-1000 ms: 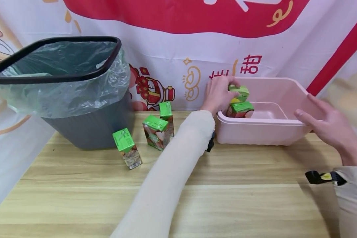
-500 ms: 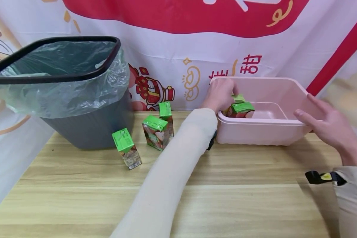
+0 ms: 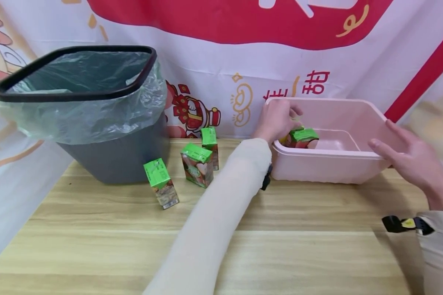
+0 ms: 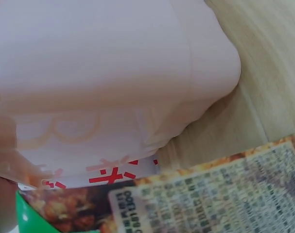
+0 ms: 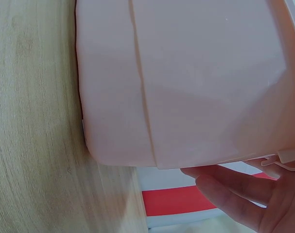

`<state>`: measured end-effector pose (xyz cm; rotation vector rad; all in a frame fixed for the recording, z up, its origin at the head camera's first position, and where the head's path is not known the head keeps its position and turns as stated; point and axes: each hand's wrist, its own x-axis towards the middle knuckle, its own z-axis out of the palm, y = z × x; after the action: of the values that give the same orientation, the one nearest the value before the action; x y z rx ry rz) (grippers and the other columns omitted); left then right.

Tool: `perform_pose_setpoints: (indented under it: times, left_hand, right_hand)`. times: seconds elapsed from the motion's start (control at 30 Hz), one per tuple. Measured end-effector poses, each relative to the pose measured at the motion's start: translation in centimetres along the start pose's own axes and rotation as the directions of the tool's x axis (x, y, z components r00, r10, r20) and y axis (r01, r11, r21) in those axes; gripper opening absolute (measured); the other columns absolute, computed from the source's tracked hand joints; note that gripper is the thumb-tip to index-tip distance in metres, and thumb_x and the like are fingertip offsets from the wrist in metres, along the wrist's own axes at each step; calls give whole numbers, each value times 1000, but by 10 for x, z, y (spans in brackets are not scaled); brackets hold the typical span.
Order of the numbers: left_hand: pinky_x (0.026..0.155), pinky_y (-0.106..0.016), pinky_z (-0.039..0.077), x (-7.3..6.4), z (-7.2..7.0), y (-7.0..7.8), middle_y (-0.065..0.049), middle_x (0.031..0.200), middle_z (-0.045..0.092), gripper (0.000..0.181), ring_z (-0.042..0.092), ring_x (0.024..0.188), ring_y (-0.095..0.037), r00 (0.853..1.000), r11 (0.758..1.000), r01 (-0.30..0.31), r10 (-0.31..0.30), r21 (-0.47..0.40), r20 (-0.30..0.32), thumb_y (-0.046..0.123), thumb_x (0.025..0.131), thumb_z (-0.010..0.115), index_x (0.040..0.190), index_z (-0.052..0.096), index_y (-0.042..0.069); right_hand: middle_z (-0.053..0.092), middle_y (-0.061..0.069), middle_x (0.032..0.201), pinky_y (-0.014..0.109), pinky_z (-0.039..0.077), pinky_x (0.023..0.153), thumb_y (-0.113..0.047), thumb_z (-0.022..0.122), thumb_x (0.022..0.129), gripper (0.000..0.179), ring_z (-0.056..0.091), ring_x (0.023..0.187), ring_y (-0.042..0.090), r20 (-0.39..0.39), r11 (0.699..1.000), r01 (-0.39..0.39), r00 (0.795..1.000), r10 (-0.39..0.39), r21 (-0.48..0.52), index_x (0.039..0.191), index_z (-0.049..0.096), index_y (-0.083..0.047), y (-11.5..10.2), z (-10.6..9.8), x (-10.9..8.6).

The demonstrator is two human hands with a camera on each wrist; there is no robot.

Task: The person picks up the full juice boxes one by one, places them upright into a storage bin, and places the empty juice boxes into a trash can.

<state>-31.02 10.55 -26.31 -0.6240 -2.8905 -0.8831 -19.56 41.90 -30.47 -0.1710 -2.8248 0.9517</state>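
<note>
In the head view my left hand (image 3: pixel 277 119) reaches over the near left rim of a pink plastic bin (image 3: pixel 328 166). Its fingers hold a yellow-green-topped drink carton (image 3: pixel 298 127), mostly hidden behind them. Against it stands a second drink carton (image 3: pixel 303 138) with a bright green top. My right hand (image 3: pixel 409 159) grips the bin's right end, thumb at the rim and fingers outside. The right wrist view shows its fingers (image 5: pixel 234 194) along the bin's outer wall. Close to the left wrist camera is a printed carton (image 4: pixel 205 194), outside the bin.
Several green-topped cartons stand on the wooden table, including a front carton (image 3: pixel 161 184), a middle carton (image 3: pixel 197 164) and a rear carton (image 3: pixel 210 145). At left is a grey trash can (image 3: pixel 122 151) with a clear liner. A printed cloth (image 3: pixel 221 73) hangs behind.
My left hand has lowered the yellow-green-topped carton into the bin's left end, beside the other carton. The right hand keeps its grip. The head view has shifted slightly.
</note>
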Motion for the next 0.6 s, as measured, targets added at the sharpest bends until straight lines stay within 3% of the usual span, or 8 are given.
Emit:
perform_pose_setpoints:
  times: [0.17,0.33,0.5,0.6]
  left_hand:
    - [111,-26,45,-4,1,0,12,120,75,29,65,117,-5,999,988,53,-53,-143,-3,32,94,82,123,78,31]
    - [103,-22,52,-8,3,-2,13,121,73,31,67,110,-4,998,969,45,-54,-241,-30,30,95,81,125,75,29]
    - [101,-22,50,-15,3,-4,12,123,74,31,65,112,-6,997,968,-1,-18,-252,-71,29,95,81,125,74,29]
    - [102,-22,49,-20,4,-4,12,123,75,31,64,116,-7,996,970,-21,-1,-244,-90,28,95,81,126,74,29]
  right_hand:
    - [26,25,173,9,29,75,-55,62,101,86,34,144,34,-8,1000,2,1000,-2,-6,171,17,-31,1,1,-1]
    - [26,28,172,12,31,74,-55,61,101,87,35,141,43,-7,1000,-4,1000,4,-13,171,16,-28,1,1,-1]
    - [29,27,171,9,33,71,-56,63,101,87,42,125,4,-5,1000,0,1000,0,-10,171,18,-29,1,0,-2]
    - [29,27,171,9,34,70,-55,63,100,87,38,111,-7,-3,1000,8,1000,-8,-12,170,19,-29,2,-1,-2]
